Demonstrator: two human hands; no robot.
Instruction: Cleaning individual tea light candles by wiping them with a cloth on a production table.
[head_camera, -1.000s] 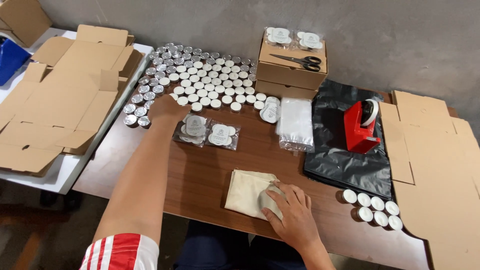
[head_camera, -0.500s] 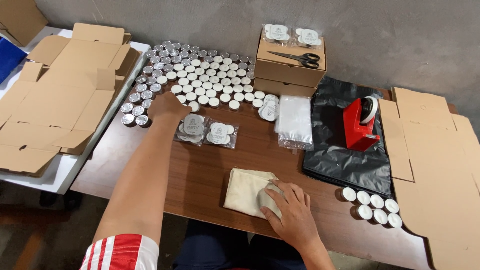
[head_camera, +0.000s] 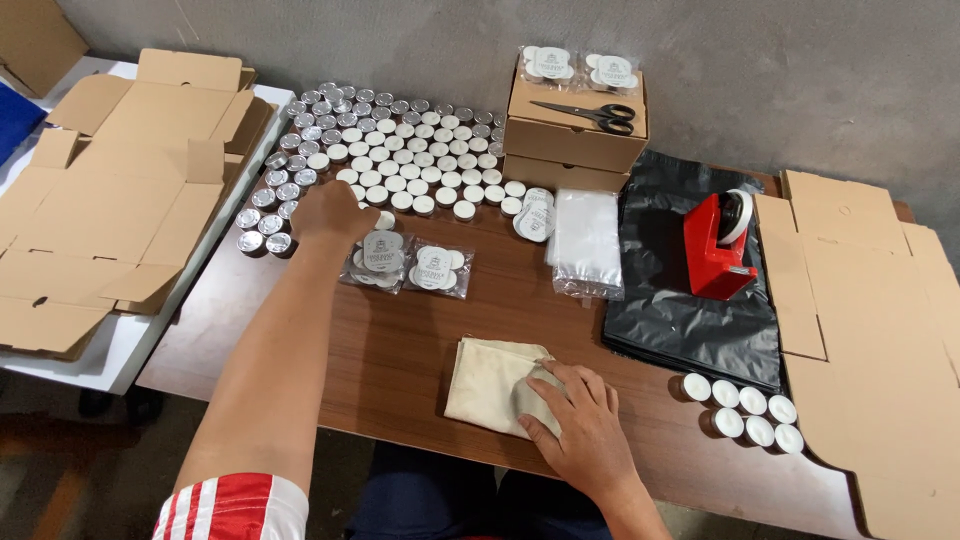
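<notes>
Your left hand (head_camera: 335, 215) is stretched far out across the wooden table (head_camera: 300, 340), fingers curled down at the near edge of the big field of tealight candles (head_camera: 400, 150); from above you cannot tell whether it has pinched one or only rests on them, because the back of the hand hides the fingertips. Just beside it, toward your body and a little to the right, lie two small clear packets (head_camera: 410, 262) of candles, touching each other. Your right hand (head_camera: 580, 425) lies flat and spread on the cream cloth pouch (head_camera: 490, 385), pressing its right end against the table rather than gripping it. The pouch's long axis runs left to right, so most of it extends leftward from your palm, toward the packets. The packets sit well apart from the right hand and near the left, so the left is the nearer one to them. To the right of your right hand, six loose tealights (head_camera: 745, 410) stand in two rows beside the black plastic bags (head_camera: 690, 300).
</notes>
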